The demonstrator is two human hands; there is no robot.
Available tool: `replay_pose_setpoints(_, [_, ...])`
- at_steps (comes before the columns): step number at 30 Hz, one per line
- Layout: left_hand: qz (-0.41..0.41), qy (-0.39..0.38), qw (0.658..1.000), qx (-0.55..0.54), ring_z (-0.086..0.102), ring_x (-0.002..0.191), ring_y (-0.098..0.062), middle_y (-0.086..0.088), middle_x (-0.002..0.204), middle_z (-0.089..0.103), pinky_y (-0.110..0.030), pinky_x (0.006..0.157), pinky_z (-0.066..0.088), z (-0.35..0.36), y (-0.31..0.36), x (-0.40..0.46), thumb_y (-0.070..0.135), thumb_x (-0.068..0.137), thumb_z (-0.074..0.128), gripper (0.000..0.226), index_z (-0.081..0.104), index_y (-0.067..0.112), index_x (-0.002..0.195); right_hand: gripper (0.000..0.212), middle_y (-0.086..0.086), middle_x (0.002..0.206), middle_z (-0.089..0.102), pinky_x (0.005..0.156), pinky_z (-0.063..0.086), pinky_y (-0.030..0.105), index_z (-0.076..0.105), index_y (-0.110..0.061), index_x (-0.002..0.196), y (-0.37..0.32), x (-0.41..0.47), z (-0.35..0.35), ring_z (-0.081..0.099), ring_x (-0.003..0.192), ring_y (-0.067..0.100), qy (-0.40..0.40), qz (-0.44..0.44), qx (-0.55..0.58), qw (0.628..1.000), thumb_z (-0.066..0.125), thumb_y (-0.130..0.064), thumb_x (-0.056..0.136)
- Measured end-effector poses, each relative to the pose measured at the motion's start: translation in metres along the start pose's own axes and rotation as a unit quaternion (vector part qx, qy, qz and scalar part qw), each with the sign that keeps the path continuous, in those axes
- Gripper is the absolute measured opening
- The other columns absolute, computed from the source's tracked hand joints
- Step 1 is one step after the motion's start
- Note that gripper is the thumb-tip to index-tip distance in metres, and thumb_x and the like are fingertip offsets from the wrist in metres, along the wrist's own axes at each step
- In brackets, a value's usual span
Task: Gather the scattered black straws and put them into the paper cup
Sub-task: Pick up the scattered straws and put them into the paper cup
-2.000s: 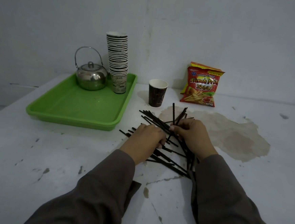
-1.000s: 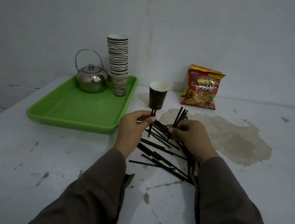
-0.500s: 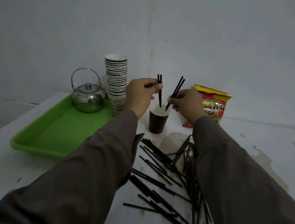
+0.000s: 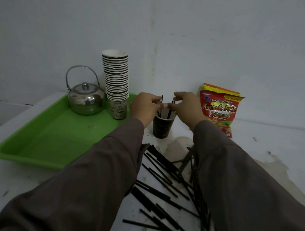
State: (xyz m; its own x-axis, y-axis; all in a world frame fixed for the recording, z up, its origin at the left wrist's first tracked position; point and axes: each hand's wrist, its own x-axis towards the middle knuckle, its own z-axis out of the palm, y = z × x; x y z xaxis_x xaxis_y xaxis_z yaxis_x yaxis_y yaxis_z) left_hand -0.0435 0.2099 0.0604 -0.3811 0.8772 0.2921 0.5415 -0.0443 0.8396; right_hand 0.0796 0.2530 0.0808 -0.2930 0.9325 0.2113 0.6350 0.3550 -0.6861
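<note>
Straws (image 4: 163, 178) are lying scattered on the table just in front of the cup (image 4: 162, 126), between my sleeves. My left hand (image 4: 145, 105) is pinching one straw upright over the cup, tip inside. My right hand (image 4: 187, 107) is pinching another, angled into the cup. Tray (image 4: 42, 143) is sitting left of the cup.
</note>
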Motion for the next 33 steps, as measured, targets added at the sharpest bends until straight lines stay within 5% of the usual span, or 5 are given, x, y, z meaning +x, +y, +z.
replay_pose_setpoints(5, [0.036, 0.039, 0.999, 0.011, 0.063, 0.096, -0.017, -0.004, 0.105, 0.071, -0.031, 0.091, 0.048, -0.015, 0.011, -0.013, 0.026, 0.076, 0.072, 0.040, 0.064, 0.012, 0.112, 0.059, 0.011, 0.131, 0.050, 0.097, 0.045, 0.035, 0.047, -0.015, 0.134, -0.004, -0.020, -0.009, 0.056, 0.110, 0.025, 0.099, -0.059, 0.014, 0.993, 0.070, -0.021, 0.080])
replay_pose_setpoints(10, [0.126, 0.091, 0.988, -0.002, 0.055, 0.082, -0.007, 0.006, 0.091, 0.070, -0.007, 0.069, 0.039, -0.029, 0.020, -0.057, 0.026, 0.077, 0.070, 0.020, 0.070, 0.025, 0.096, 0.038, 0.006, 0.113, 0.053, 0.075, 0.041, 0.019, 0.057, -0.016, 0.119, -0.003, -0.066, -0.012, 0.050, 0.076, 0.008, 0.155, -0.116, -0.006, 0.981, 0.067, -0.018, 0.082])
replay_pose_setpoints(14, [0.147, 0.010, 0.989, -0.003, 0.054, 0.075, 0.000, 0.006, 0.083, 0.067, -0.010, 0.070, 0.042, -0.031, 0.012, -0.113, 0.019, 0.075, 0.071, 0.016, 0.072, 0.021, 0.091, 0.016, -0.006, 0.084, 0.058, 0.064, 0.043, 0.014, 0.066, -0.015, 0.100, 0.004, -0.112, -0.008, 0.049, 0.067, 0.000, 0.064, -0.111, -0.021, 0.991, 0.065, -0.015, 0.083])
replay_pose_setpoints(19, [0.140, -0.093, 0.980, 0.109, 0.053, 0.080, -0.004, 0.003, 0.090, 0.071, -0.010, 0.069, 0.034, -0.037, -0.024, -0.174, 0.020, 0.080, 0.067, 0.013, 0.072, 0.022, 0.092, 0.017, 0.002, 0.100, 0.069, 0.073, 0.041, 0.011, 0.070, -0.016, 0.100, 0.025, -0.173, 0.003, 0.058, 0.085, 0.010, -0.129, -0.082, -0.109, 0.982, 0.063, -0.020, 0.085])
replay_pose_setpoints(33, [0.203, -0.199, 0.899, 0.334, 0.046, 0.106, -0.019, 0.010, 0.116, 0.063, -0.029, 0.080, 0.030, -0.037, -0.049, -0.200, 0.038, 0.089, 0.052, 0.026, 0.064, 0.034, 0.111, 0.036, 0.012, 0.123, 0.055, 0.094, 0.041, 0.030, 0.060, -0.009, 0.123, 0.019, -0.200, 0.025, 0.053, 0.112, 0.027, -0.185, -0.101, -0.245, 0.946, 0.055, -0.021, 0.090])
